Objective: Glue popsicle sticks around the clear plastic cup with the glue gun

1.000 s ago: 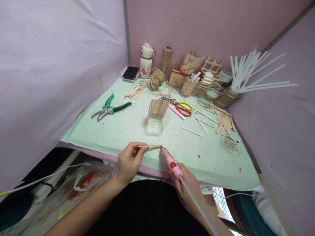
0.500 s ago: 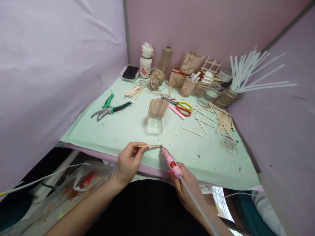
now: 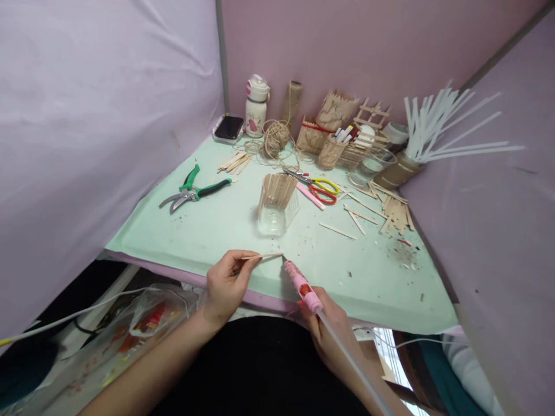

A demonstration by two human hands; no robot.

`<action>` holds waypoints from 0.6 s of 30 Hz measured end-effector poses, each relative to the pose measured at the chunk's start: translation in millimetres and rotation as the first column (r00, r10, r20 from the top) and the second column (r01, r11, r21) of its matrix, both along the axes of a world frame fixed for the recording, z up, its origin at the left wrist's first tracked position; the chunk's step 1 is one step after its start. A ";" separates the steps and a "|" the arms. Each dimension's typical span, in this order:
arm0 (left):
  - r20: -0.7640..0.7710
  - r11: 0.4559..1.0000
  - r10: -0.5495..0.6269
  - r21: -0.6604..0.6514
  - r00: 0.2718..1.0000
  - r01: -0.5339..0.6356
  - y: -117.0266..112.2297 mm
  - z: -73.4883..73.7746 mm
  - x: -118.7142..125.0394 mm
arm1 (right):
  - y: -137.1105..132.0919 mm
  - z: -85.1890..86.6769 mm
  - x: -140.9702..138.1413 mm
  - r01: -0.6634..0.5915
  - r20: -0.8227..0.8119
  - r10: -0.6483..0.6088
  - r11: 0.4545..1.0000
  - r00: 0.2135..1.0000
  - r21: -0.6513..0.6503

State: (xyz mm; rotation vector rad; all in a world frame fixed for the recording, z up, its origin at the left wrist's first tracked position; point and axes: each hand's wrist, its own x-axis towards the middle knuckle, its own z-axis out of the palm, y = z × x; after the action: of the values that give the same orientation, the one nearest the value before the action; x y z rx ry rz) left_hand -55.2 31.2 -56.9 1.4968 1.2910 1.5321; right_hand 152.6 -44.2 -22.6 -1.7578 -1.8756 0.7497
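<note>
Between thumb and fingers, my left hand (image 3: 228,284) pinches a wooden craft stick (image 3: 269,256) that points to the right. My right hand (image 3: 327,323) is closed round a pink hot glue gun (image 3: 301,286), with a long clear glue stick (image 3: 347,355) running out of its rear. The gun's nozzle is at the right end of the craft stick; I cannot tell whether they touch. Just beyond the hands stands a clear plastic container (image 3: 273,221) with craft sticks (image 3: 278,189) lining its far side.
Green-handled pruning shears (image 3: 193,193) lie left. Scissors (image 3: 323,189), a pink pen-like tool (image 3: 310,196) and loose craft sticks (image 3: 396,214) lie right. Behind are twine (image 3: 276,137), a bottle (image 3: 256,110), a phone (image 3: 229,127), a clear cup (image 3: 370,167) and glue sticks (image 3: 427,130).
The craft stick's right end has tilted slightly upward at the glue gun's nozzle. Both hands keep their grips and have hardly moved.
</note>
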 end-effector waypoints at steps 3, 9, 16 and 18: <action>-0.018 1.000 -0.008 0.020 1.000 0.009 -0.1 0.1 -0.5 | -0.5 -2.2 1.0 0.025 -0.051 -0.025 1.000 0.998 0.002; -0.012 0.999 0.002 0.050 1.000 -0.002 -1.8 2.7 -1.6 | 0.0 -1.8 8.3 0.246 -0.329 -0.255 0.967 0.909 -0.068; -0.046 0.995 -0.022 0.098 0.999 0.026 -2.1 3.2 -2.9 | 13.9 7.0 6.1 0.187 -0.741 -0.401 0.914 0.538 -0.359; -0.064 0.994 -0.027 0.102 0.998 0.033 -2.4 3.5 -3.7 | 15.2 8.4 3.5 0.163 -0.766 -0.432 0.899 0.476 -0.405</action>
State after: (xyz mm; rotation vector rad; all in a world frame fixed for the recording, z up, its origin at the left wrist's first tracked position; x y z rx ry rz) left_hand -58.9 28.8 -53.3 1.6342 1.2353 1.5647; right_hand 156.0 -29.0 -14.2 -1.3710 -0.7736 1.4462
